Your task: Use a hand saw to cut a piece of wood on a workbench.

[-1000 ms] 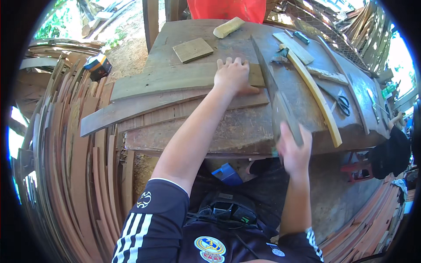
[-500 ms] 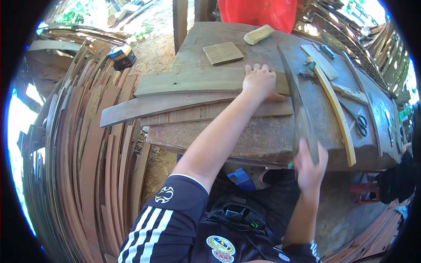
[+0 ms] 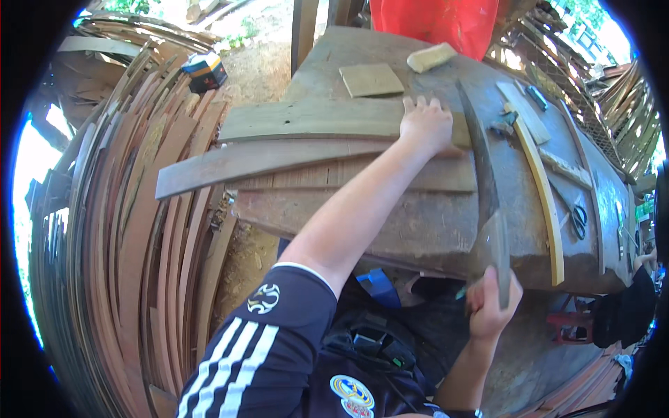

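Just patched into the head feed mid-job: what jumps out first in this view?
The long dark curved blade stands out, gripped at its lower end by the right hand at the bench's near edge. The left hand presses flat on the grey weathered wooden plank lying across the worn wooden workbench. On the left, a big stack of thin reddish wooden strips fills the ground.

Worn wooden workbench (image 3: pixel 418 223) loaded with boards and tools

Long grey planks (image 3: pixel 306 139) are laid across its left end, overhanging the edge; a square wood tile (image 3: pixel 371 79), a pale block (image 3: pixel 431 57), a curved yellow strip (image 3: pixel 540 188) and scissors (image 3: pixel 578 221) are spread over the top.
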Available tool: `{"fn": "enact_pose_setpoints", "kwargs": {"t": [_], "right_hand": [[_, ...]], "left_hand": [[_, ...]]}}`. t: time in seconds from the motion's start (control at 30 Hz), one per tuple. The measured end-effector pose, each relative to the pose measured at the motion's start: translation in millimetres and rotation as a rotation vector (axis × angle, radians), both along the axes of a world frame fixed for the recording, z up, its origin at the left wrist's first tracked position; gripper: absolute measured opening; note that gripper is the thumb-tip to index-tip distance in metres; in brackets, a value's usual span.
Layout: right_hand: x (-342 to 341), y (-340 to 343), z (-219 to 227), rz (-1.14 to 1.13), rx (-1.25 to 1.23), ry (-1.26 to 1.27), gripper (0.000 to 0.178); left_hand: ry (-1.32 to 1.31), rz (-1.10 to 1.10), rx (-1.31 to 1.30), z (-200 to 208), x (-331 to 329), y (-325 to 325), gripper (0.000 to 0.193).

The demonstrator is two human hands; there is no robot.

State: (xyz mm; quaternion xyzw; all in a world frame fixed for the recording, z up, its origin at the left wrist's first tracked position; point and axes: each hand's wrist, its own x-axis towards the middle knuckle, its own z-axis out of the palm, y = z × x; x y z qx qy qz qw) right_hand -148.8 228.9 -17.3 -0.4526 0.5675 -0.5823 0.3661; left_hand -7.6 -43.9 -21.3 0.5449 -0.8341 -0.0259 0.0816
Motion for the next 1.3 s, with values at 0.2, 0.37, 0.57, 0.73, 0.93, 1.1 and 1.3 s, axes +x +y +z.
{"fn": "enact_pose_setpoints", "kwargs": {"t": [0.2,0.37,0.57,0.73,0.93,1.1,1.3], "right_hand": [[-4.3,-59.3,-6.4,-0.003,-0.022,-0.095,0.024],[14.9,-2.6,-0.4,-0.046,0.000,-0.085,0.025],[5.6,-84.3,-13.9,0.005,-0.106,0.263,0.024],[28.8,-46.2,-23.7,-0.121,-0.018,-0.060,0.030],[-13.6,-86.8,-4.8,0.035,0.041,-0.194,0.031],[19.0,-68.2,-37.9,-0.085,-0.120,0.289,0.028],[4.7,-63.3,-14.2,-0.091,-0.032,0.117,0.029]], "left_hand": [[0.027,-0.063,0.019,0.4,-2.8,8.1,0.105],[0.026,-0.044,-0.056,-4.6,3.5,-17.2,0.107],[0.009,-0.110,-0.051,0.9,6.8,7.6,0.105],[0.051,-0.180,-0.047,-8.9,-2.8,19.1,0.105],[0.065,-0.033,-0.019,0.5,-2.7,15.4,0.106],[0.056,-0.092,-0.045,3.2,5.1,17.4,0.105],[0.076,-0.115,0.001,2.3,-15.5,29.5,0.103]]}}
